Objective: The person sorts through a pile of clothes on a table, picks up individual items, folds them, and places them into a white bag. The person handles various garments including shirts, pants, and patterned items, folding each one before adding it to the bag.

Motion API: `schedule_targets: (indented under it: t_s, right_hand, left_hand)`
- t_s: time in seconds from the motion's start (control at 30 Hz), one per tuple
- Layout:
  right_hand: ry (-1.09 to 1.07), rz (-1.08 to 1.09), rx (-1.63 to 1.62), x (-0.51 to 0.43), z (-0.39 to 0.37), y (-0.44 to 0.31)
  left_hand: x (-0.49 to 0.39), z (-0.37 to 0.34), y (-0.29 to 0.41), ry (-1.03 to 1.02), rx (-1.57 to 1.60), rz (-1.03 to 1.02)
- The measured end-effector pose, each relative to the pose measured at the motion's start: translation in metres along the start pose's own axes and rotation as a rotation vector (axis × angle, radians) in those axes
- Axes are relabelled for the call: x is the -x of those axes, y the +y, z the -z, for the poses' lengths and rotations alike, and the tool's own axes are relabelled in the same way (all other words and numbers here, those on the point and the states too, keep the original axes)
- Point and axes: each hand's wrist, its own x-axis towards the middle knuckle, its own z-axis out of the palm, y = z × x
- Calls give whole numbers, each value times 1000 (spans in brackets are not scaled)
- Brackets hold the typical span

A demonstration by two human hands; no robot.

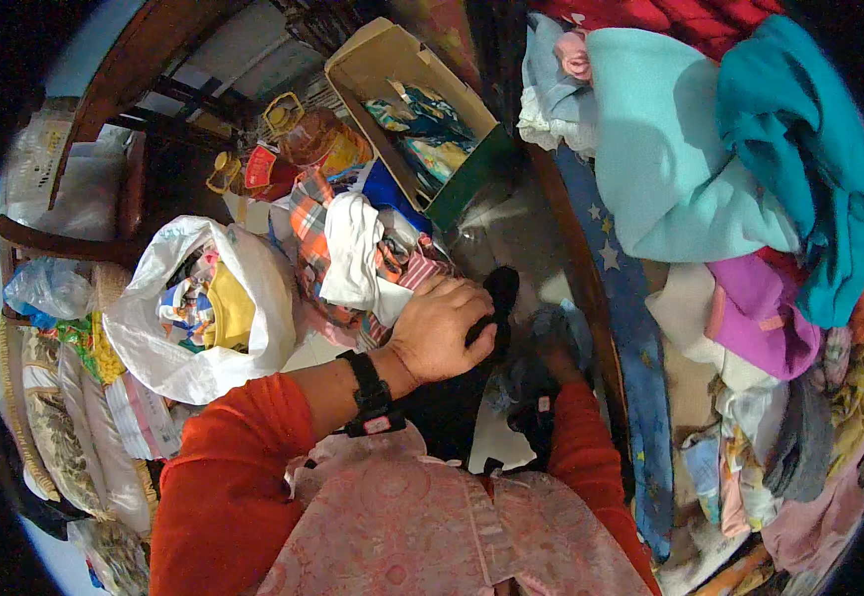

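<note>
My left hand (443,328), palm down with curled fingers, is beside a dark, black item (502,290) and the clothes pile; whether it holds anything is hidden. Low between the dark clothing and the bed edge, my right hand (560,359) is in shadow at a bluish, crumpled item (577,328); its grip is unclear. Just beyond my left hand lie a red-and-white striped cloth (426,270), a white cloth (352,249) and an orange plaid garment (309,216). An open white sack (271,298) at the left contains clothes, including a yellow one (230,305).
Ahead stands an open cardboard box (469,175) with patterned packets. Oil bottles (320,138) are beside it. On the right, a bed with a wooden edge (588,298) bears heaped clothes, including a light-turquoise cloth (655,164) and a purple one (760,320). Stacked bags (66,402) line the left.
</note>
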Motion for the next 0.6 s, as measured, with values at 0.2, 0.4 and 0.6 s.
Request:
schedule_targets:
  t_s: [0.2, 0.4, 0.6]
  right_hand:
    - [45, -40, 37, -3, 0, -12]
    - [112, -68, 41, -9, 2, -12]
    - [153, -110, 70, -7, 14, -40]
  left_hand:
    - [-4, 0, 9, -69, -58, -36]
    - [-16, -14, 25, -278, -53, -98]
    - [-53, -23, 26, -346, -86, -46]
